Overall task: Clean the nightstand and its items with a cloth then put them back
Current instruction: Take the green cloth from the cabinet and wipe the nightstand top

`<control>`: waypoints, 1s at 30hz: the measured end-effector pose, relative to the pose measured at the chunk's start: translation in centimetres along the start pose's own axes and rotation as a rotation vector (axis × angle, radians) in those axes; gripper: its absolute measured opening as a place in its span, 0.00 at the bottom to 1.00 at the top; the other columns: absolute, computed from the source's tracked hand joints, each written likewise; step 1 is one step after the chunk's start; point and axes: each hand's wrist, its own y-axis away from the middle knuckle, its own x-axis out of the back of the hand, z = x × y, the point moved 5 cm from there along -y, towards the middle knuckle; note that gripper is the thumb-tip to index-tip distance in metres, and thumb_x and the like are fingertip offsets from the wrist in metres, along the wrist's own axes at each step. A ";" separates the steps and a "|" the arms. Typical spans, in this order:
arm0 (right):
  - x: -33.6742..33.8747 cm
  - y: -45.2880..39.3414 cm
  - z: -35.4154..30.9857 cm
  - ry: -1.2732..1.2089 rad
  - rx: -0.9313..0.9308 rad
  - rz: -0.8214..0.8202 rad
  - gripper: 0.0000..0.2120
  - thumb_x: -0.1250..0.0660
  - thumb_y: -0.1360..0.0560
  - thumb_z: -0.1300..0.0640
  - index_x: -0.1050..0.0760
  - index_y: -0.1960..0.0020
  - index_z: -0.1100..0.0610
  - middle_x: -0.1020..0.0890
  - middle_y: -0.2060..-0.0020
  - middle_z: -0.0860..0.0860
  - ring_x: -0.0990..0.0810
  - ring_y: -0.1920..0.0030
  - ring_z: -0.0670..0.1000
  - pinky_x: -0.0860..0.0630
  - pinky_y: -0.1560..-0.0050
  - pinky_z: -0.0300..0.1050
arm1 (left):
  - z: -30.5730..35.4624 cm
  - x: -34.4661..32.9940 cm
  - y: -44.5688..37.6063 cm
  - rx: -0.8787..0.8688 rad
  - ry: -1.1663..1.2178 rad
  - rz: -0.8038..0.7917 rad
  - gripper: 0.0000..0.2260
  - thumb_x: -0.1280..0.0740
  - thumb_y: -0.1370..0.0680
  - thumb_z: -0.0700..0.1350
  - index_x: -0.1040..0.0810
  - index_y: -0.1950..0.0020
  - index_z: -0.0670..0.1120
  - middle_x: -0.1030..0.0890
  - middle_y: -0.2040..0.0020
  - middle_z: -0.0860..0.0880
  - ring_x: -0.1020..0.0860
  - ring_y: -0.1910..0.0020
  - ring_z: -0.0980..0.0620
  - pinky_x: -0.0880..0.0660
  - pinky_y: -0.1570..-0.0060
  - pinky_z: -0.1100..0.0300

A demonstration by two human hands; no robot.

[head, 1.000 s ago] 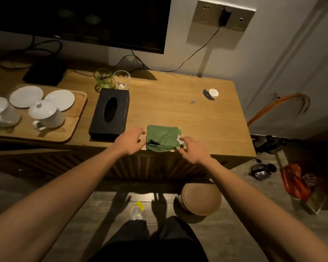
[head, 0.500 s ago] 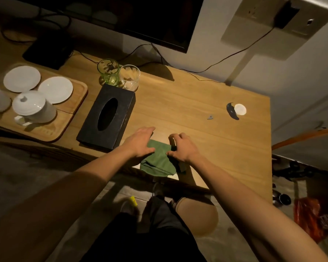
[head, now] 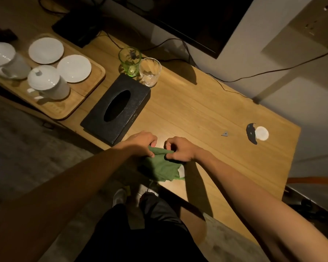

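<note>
**Both hands pinch the green cloth at the bench's near edge**

At the near edge of the wooden bench (head: 197,110), seen from the head camera, the left hand (head: 140,143) and the right hand (head: 180,149) sit close together, each with curled fingers pinching the top fold of the green cloth (head: 162,166). The cloth hangs from that grip, its lower part draping over the bench's front edge, with a pale patch showing at its right side.

Just left of the hands lies a black tissue box (head: 117,108) with an oval slot; no writing on it can be read. Behind the box stand a green glass (head: 130,61) and a clear glass (head: 150,71), touching or nearly so. A wooden tray (head: 64,108) further left carries two white saucers and two lidded white cups.

Right of the hands the bench top is open wood as far as a small grey scrap (head: 224,133) and a white disc (head: 261,133) beside a dark curved piece near the right edge. Cables run along the back edge under a dark screen.
</note>
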 end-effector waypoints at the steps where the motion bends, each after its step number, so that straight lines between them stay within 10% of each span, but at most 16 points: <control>1: 0.3 0.1 -0.4 -0.034 0.003 -0.005 0.09 0.28 0.30 0.56 0.29 0.59 0.52 0.24 0.63 0.49 0.27 0.62 0.51 0.31 0.62 0.46 | -0.3 0.2 0.4 0.013 0.068 -0.009 0.13 0.25 0.28 0.49 0.30 0.58 0.52 0.24 0.57 0.51 0.26 0.56 0.49 0.31 0.59 0.54; 17: 3.8 -3.2 -22.3 0.141 0.382 0.031 0.10 0.29 0.29 0.56 0.31 0.58 0.58 0.26 0.65 0.51 0.29 0.64 0.48 0.30 0.62 0.48 | -11.5 9.3 18.7 0.093 0.610 0.502 0.12 0.23 0.29 0.42 0.22 0.50 0.47 0.20 0.63 0.54 0.23 0.66 0.61 0.27 0.62 0.64; 23: -5.7 -6.0 -36.9 0.146 0.517 -0.034 0.10 0.28 0.27 0.55 0.29 0.59 0.51 0.23 0.67 0.45 0.26 0.67 0.42 0.27 0.65 0.41 | -22.5 5.8 33.5 0.263 1.016 0.842 0.07 0.24 0.26 0.44 0.21 0.53 0.45 0.19 0.68 0.55 0.20 0.67 0.61 0.24 0.63 0.66; 30: -21.6 -6.3 -52.1 0.327 0.753 -0.018 0.19 0.27 0.26 0.44 0.26 0.41 0.53 0.23 0.48 0.48 0.25 0.49 0.46 0.31 0.50 0.40 | -32.8 -0.5 48.8 0.558 1.185 1.158 0.05 0.26 0.25 0.44 0.22 0.57 0.47 0.17 0.61 0.49 0.20 0.63 0.54 0.25 0.66 0.65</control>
